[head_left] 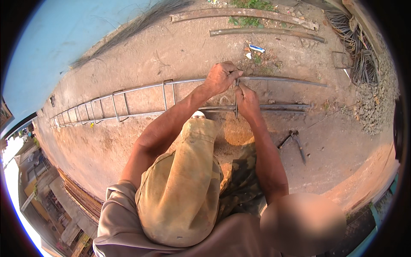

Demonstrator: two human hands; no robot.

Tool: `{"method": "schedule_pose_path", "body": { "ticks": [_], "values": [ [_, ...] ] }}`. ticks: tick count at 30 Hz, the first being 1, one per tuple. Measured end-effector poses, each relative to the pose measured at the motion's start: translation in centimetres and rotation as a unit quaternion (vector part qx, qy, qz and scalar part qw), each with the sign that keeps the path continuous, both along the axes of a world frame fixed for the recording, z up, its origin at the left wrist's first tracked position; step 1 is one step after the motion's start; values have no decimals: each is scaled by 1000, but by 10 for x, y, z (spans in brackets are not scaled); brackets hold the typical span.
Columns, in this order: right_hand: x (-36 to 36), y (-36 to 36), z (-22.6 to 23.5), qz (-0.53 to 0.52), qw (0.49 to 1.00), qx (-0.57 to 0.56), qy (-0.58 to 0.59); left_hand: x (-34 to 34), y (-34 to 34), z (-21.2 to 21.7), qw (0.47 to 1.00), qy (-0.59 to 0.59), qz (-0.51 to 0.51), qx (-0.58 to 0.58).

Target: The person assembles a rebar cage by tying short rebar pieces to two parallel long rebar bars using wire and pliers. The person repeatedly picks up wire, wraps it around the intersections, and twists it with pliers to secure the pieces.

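Note:
A long rebar cage (147, 87) lies across the ground, its steel bars joined by several rectangular stirrups. My left hand (220, 78) is closed in a pinch at the far bar, beside a stirrup (236, 100). From the near side my right hand (248, 102) reaches up to the same crossing, thumb and fingers pressed together against the stirrup's upper end. Whatever thin piece sits between the fingertips of either hand is too small to make out. Pincers (294, 136) with their handles spread lie on the ground right of my right forearm.
Two long bars or planks (244, 16) lie at the far side, near weeds and a blue-and-white wrapper (257, 49). A heap of bent stirrups (361, 55) stands far right above gravel (371, 107). Loose thin wire (128, 32) runs along the blue wall (55, 38). My bent knee (184, 180) is close below the cage.

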State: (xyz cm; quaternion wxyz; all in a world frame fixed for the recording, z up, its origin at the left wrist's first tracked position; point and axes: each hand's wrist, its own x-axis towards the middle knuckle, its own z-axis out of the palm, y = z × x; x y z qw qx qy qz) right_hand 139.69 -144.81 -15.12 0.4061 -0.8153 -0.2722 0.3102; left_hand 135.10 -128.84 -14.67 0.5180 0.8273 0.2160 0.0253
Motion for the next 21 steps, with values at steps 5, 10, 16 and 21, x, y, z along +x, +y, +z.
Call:
{"method": "schedule_pose_path", "body": {
  "ticks": [5, 10, 16, 21],
  "values": [
    [10, 5, 46, 31, 990, -134, -20, -15, -6, 0, 998, -32, 1, 61],
    [39, 4, 68, 187, 952, -138, -198, -23, -22, 8, 985, -6, 17, 172],
    [85, 64, 72, 460, 798, -65, -385, -30, -26, -4, 971, -80, 26, 224],
    [106, 122, 85, 575, 736, -206, -292, -22, -30, 0, 983, -59, 75, 155]
  ]
}}
